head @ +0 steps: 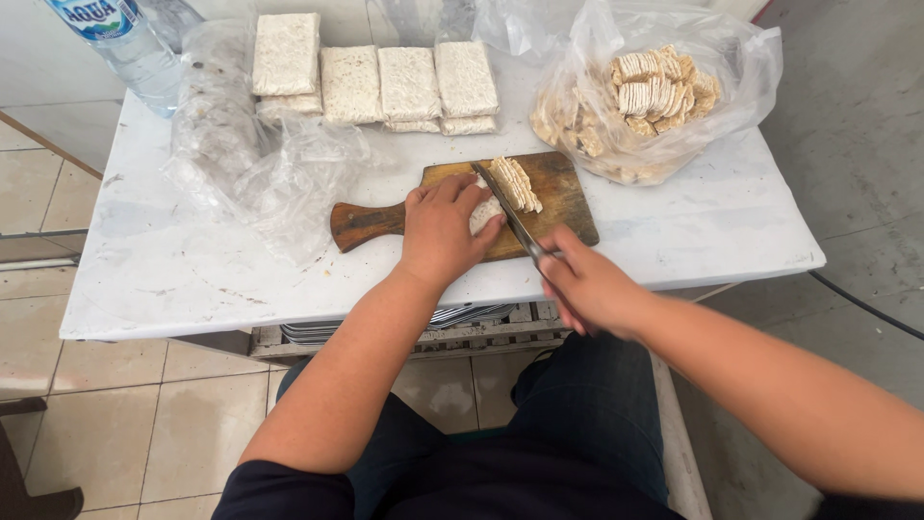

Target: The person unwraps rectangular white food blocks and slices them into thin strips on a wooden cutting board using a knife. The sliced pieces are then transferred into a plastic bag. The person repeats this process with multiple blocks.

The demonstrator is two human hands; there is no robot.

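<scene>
Left hand [441, 229] grip closed over the uncut end of the tempeh block [486, 210] on the cutting board [553, 183] | right hand [589, 284] grip closed on knife [508, 214], blade at the cut face beside the slices [517, 183] | advice: keep fingertips curled clear, blade upright, slices even | bench [192, 279] white.

food-prep spot | white table [173, 279], cutting board [371, 221], stacked tempeh blocks [351, 82], tiled floor [115, 424]
</scene>
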